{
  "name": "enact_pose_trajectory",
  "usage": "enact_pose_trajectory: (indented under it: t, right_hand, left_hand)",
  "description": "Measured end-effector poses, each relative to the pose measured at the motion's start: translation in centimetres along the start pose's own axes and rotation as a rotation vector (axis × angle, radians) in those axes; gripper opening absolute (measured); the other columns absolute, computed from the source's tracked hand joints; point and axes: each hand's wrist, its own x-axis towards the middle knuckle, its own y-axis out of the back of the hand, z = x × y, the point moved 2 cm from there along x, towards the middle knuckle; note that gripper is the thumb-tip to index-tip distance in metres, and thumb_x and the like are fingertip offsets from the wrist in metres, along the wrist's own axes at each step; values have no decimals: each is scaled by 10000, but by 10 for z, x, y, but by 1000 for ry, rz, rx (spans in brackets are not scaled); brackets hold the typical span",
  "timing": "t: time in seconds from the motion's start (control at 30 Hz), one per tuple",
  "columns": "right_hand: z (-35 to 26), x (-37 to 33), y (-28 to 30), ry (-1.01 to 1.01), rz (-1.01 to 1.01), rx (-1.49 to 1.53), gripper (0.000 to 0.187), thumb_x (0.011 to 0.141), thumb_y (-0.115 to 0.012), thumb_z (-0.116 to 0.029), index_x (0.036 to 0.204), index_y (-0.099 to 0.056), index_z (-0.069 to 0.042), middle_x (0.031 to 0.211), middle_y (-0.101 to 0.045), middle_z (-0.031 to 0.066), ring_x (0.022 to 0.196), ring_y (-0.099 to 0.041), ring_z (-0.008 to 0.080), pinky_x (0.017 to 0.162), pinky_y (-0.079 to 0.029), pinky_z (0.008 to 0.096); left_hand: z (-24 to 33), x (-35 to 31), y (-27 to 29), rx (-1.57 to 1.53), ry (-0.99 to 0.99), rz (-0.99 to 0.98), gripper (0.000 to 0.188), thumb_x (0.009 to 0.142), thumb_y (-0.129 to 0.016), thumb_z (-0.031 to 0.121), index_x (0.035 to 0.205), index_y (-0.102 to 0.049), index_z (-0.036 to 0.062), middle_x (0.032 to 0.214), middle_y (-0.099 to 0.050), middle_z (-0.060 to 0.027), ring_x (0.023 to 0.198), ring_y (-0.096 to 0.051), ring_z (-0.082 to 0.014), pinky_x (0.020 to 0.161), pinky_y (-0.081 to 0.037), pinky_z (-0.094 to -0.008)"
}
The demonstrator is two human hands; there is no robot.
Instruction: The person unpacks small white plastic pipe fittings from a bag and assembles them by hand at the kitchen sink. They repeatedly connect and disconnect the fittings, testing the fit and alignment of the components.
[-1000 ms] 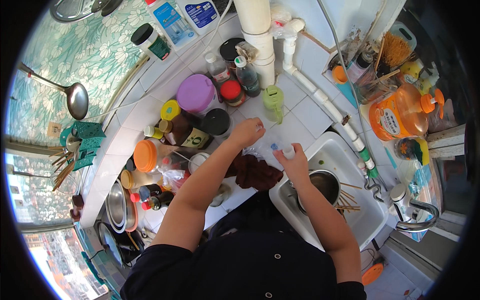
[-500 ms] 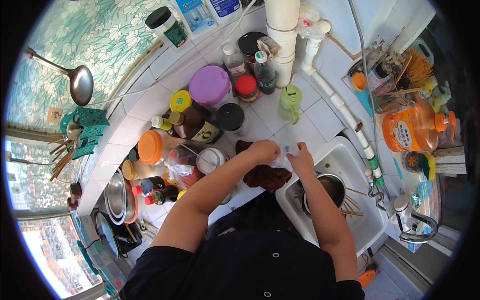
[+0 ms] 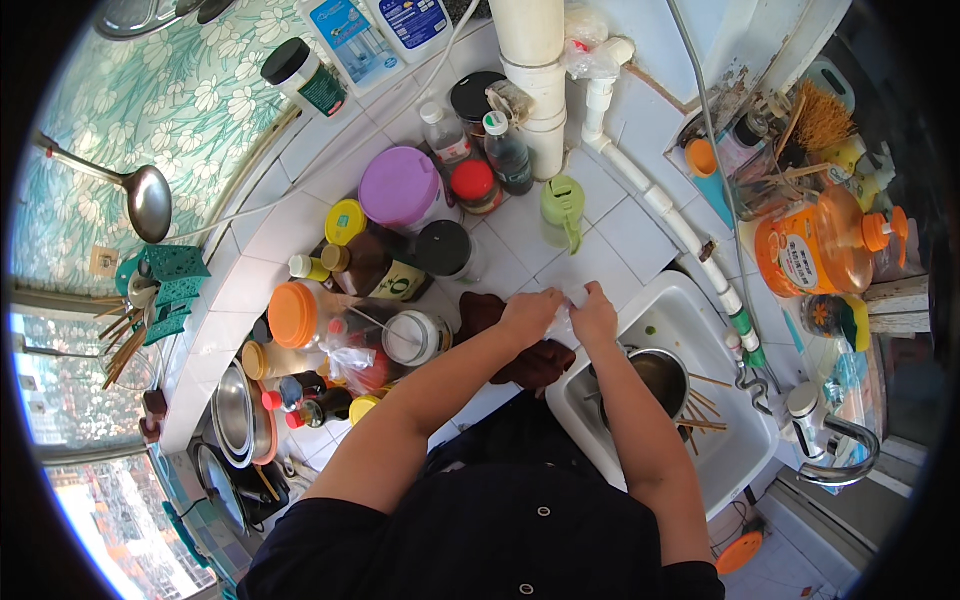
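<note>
Both hands are pinched around a crumpled clear plastic bag [image 3: 563,325] above the tiled counter, just left of the sink. My left hand [image 3: 530,318] has its fingers closed on the bag's left side. Close beside it on the right, my right hand [image 3: 594,318] grips the bag with thumb and fingers together. Below the hands a dark brown cloth [image 3: 532,366] lies bunched near the sink's edge, partly covered by my left forearm. A green-lidded clear pitcher [image 3: 563,212] stands just beyond the hands. What the bag contains, if anything, cannot be made out.
On the right, the white sink [image 3: 735,470] holds a metal pot [image 3: 660,380] and several chopsticks [image 3: 703,412], with a faucet [image 3: 840,450] at its side. Left of my arms crowd jars and bottles, including a purple-lidded tub [image 3: 400,188] and a white-lidded jar [image 3: 412,338].
My hands have come closer together, and the plastic between them is more bunched. The view has shifted slightly, so the counter items appear further left.
</note>
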Motion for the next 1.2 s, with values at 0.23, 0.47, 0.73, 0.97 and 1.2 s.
enact_pose_trajectory:
  t: [0.23,0.47,0.73,0.97,1.2]
  right_hand:
    - [-4,6,9,35,1,-1,472,719,-677,-186,1142,-513,-57,979,-637,202,942,-604,372,795,-481,431]
    - [-11,8,20,-53,-50,-49,518,714,-681,-186,1182,-503,-51,1014,-629,210,963,-601,367,814,-481,425]
    - [-14,21,34,-86,37,-64,458,744,-675,-188,1158,-508,-86,1000,-640,182,956,-609,350,803,-487,424]
    - [-30,-7,74,57,122,124,418,750,-684,-184,1101,-493,-63,1017,-638,180,939,-615,341,788,-489,397]
    - [-32,-116,144,359,-36,929,286,797,-695,-90,955,-464,-26,1012,-640,101,818,-602,112,708,-482,254]
  left_hand:
    - [5,13,-14,38,92,52,210,767,-613,181,942,-556,79,921,-580,-80,746,-636,-261,660,-492,-387]
    - [9,19,-13,101,-5,41,208,793,-605,213,949,-565,81,886,-592,-71,743,-638,-258,661,-492,-381]
    - [-15,4,68,-472,283,124,307,748,-691,238,930,-536,46,923,-631,-134,828,-614,-312,721,-469,-397]
    - [6,-22,110,-882,193,278,277,809,-666,152,1054,-581,55,876,-585,-61,794,-533,-137,732,-439,-269]
    - [101,-66,153,-692,-196,340,279,805,-679,156,1027,-557,41,944,-609,-94,750,-591,-211,662,-480,-295]
